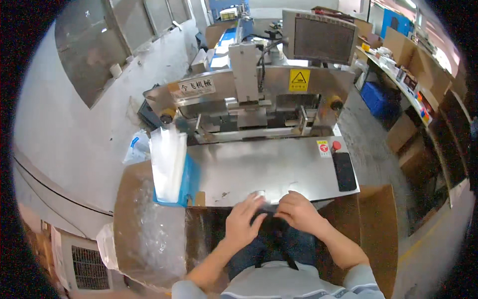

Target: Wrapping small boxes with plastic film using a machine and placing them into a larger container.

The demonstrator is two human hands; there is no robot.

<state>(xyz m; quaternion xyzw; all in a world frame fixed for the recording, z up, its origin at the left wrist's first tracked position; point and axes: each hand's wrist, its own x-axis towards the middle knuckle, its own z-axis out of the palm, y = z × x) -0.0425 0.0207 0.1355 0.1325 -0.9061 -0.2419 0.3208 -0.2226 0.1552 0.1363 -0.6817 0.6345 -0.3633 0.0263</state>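
Note:
Both hands are close together at the front edge of a bare metal worktop point(249, 172). My left hand point(242, 223) has its thumb apart from its fingers, and the fingertips are blurred. My right hand point(298, 213) is closed, fingers curled in a pinch. A small dark thing point(269, 207) shows between the hands at the right fingertips, too smeared to name. Just beyond the left fingertips a small white piece point(260, 193) lies at the worktop's edge.
A blue box point(190, 179) of white sheets point(168, 162) stands at the worktop's left. A black phone-like slab point(344, 172) and a red button point(336, 145) are at the right. Behind rises a metal machine point(245, 74) with a monitor point(323, 40). Open cardboard boxes point(377, 214) flank me.

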